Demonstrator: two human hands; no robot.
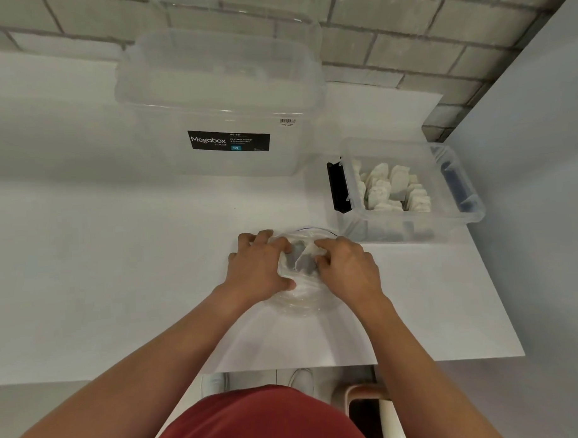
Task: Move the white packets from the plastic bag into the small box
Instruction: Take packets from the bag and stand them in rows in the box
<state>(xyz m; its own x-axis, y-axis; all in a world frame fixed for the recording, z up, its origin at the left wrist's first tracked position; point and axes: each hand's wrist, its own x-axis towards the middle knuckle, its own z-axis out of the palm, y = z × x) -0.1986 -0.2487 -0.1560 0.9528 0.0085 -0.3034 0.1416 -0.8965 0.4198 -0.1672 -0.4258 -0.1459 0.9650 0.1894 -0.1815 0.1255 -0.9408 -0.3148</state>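
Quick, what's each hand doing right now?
Left hand: fingers curled, gripping the plastic bag on its left side.
Right hand: fingers curled, gripping the same bag on its right side.

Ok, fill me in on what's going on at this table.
A person stands at the white table with both hands on a clear plastic bag. The left hand and right hand each grip its mouth. A white packet shows between them, inside the bag. The small box to the right already holds a pile of white packets. A large lidded Megabox bin stands behind, untouched.
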